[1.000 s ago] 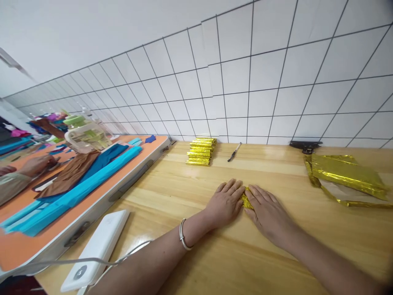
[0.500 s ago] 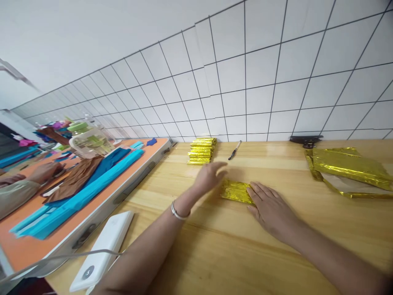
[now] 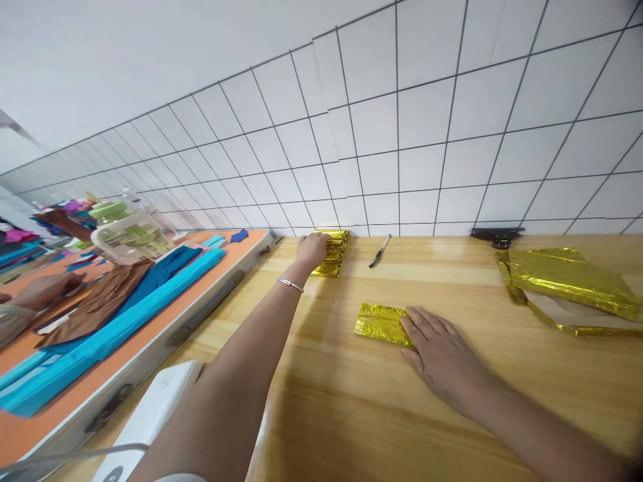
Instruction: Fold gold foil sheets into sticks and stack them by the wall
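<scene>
At the back of the wooden table [image 3: 341,415], my left hand [image 3: 311,250] has its fingers curled down over the left side of a stack of folded gold foil [image 3: 336,253]. The fingertips are partly hidden, so how many pieces they grip does not show. Nearer to me, my right hand [image 3: 437,348] lies flat with fingers stretched out. Its fingertips press on the right end of a single folded gold foil piece [image 3: 380,323], which rests flat on the wood.
A pen [image 3: 380,252] lies near the tiled wall. To the right are a black clip [image 3: 497,236] and a larger gold foil packet [image 3: 567,274]. A white power strip [image 3: 151,415] is under my left arm. On the orange table [image 3: 241,251], a co-worker's hand [image 3: 50,291] is beside cloth.
My left hand has moved from beside the single foil piece, away from me and left, onto the stack. My right hand has stayed on the foil. The view has shifted slightly.
</scene>
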Tool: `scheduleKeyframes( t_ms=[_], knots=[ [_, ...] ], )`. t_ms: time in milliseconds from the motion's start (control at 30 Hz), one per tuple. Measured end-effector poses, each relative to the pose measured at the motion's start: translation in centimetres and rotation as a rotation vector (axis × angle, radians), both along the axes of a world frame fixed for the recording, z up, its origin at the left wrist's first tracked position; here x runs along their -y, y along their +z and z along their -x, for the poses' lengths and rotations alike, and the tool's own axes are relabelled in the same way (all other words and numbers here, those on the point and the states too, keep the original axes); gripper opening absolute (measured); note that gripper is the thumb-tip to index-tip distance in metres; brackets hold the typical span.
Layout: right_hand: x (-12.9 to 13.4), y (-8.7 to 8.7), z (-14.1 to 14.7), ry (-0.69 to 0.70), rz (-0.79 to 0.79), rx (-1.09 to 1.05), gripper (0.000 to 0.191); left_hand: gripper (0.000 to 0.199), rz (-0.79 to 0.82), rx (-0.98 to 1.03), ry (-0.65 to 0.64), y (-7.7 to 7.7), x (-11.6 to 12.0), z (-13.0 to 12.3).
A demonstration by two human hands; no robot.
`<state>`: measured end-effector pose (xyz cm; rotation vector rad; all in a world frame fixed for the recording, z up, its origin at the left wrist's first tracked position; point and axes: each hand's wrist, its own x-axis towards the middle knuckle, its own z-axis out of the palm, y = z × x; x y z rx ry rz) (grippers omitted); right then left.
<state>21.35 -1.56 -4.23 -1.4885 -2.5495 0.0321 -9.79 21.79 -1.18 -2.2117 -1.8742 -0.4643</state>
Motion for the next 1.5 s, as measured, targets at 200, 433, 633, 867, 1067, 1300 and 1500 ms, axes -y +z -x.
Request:
scheduleKeyframes(
  t_ms=[200, 433, 633, 867, 1067, 1300, 1500],
  knots=[
    [-0.1, -0.1, -0.1, 0.005, 0.016, 0.015, 0.055, 0.025, -0.031, 0.098, -0.003, 0.1, 0.1, 0.2],
    [0.1, 0.4, -0.1, 0.0, 0.024, 0.011, 0.054, 0.02, -0.131, 0.389, -0.045, 1.2, 2.4, -1.5],
    [0.1, 0.6, -0.1, -0.008, 0.04, 0.003, 0.053, 0.033, -0.23, 0.637, -0.263, 3.0, 5.7, -7.8],
    [0.3, 0.6, -0.2, -0.003, 0.026, -0.008, 0.053, 0.03, -0.232, 0.833, -0.617, 4.6, 9.1, -10.7],
    [0.3, 1.1, 0.0, -0.003, 0.054, 0.006, 0.054, 0.029, -0.242, 0.799, -0.615, 4.2, 9.2, -10.5],
    [0.2, 0.9, 0.0, -0.003, 0.037, 0.021, 0.054, 0.03, -0.257, 0.736, -0.647, 3.7, 8.8, -10.5],
    [0.3, 0.7, 0.0, -0.011, 0.037, -0.012, 0.053, 0.035, -0.298, 0.695, -0.624, 3.4, 8.3, -10.0]
  ],
)
